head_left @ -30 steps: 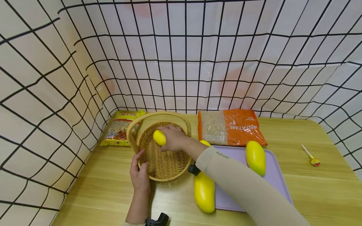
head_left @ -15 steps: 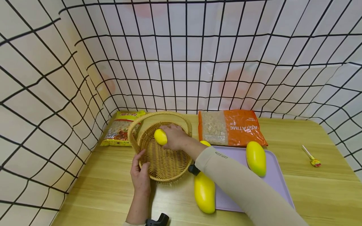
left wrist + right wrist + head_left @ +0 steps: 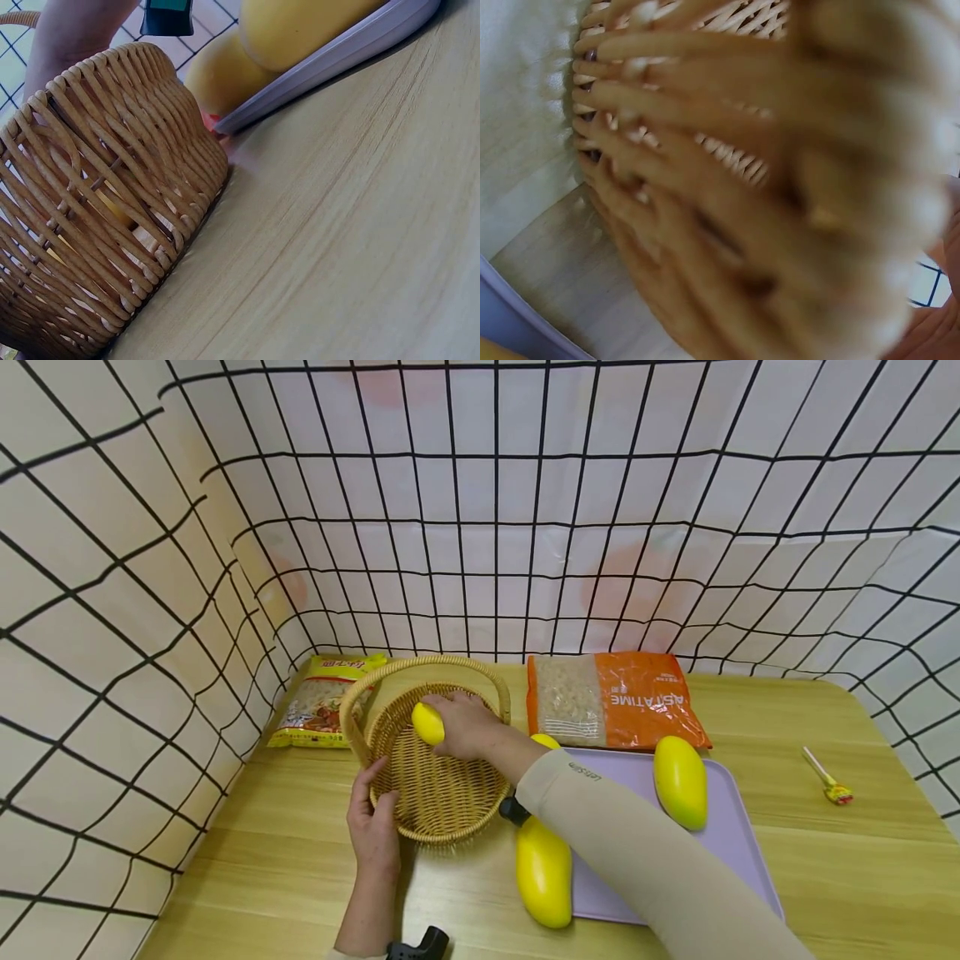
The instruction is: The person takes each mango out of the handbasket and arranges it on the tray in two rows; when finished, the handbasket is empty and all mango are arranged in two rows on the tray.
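Observation:
In the head view my right hand [image 3: 467, 727] is inside the round wicker basket [image 3: 446, 837], holding a yellow mango [image 3: 428, 724] near its left inner wall. Part of the mango is covered by the fingers. My left hand [image 3: 372, 827] holds the basket's left front rim, thumb and index finger over the edge. Woven basket sides [image 3: 112, 195] fill much of the left wrist view, with yellow showing through the gaps. In the right wrist view the blurred basket [image 3: 727, 180] hides most of the right hand.
Right of the basket lies a purple tray [image 3: 611, 893]. A mango [image 3: 679, 782] is on it, another mango [image 3: 543, 872] at its left edge, and one partly hidden behind the sleeve. An orange bag [image 3: 648, 702], a yellow bag [image 3: 318, 702] and a lollipop [image 3: 828, 778] lie on the table.
The right hand and mango shift very slightly to the right inside the basket, and the mango tilts a little. The left hand keeps its place at the rim.

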A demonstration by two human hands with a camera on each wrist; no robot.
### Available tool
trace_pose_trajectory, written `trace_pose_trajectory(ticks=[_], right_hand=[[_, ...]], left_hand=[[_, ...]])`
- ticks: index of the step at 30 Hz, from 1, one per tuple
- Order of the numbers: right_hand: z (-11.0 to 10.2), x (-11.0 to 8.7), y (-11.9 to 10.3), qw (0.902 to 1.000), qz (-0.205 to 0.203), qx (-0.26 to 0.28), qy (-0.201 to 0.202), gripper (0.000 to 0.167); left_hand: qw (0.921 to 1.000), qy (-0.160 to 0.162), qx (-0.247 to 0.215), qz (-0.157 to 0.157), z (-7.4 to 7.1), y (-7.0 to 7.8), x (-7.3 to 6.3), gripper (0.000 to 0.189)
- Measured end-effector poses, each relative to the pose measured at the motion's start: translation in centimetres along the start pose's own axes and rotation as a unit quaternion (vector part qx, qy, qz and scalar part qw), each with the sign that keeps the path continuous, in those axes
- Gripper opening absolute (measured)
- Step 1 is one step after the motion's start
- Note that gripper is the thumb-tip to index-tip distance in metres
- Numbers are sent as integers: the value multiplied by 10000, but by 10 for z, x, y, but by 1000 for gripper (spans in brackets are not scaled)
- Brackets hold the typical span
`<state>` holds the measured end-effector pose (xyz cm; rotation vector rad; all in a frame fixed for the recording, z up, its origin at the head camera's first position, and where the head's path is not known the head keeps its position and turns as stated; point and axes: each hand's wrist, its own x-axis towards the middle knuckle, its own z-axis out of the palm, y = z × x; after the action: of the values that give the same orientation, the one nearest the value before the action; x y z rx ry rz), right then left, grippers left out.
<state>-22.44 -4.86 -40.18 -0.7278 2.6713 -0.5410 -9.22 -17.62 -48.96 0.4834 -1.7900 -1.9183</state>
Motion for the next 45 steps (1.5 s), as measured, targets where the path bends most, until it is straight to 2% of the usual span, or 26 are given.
trace_pose_trajectory(ticks=[12,34,40,45], right_hand=[[2,3,1,9994,-4,-335,-70,78],[4,4,2,9994,-17,-345,-74,77],[1,2,-1,9993,-113,-344,19,81],[-10,-8,-11,9984,-425,-350,82,82]], left_hand=[[10000,-9,0,27,1,0,1,47],[9999,41,-69,62,1,-1,0,47],[10000,44,-57,20,2,-1,0,47],[9999,59,-31,-104,2,1,0,47]])
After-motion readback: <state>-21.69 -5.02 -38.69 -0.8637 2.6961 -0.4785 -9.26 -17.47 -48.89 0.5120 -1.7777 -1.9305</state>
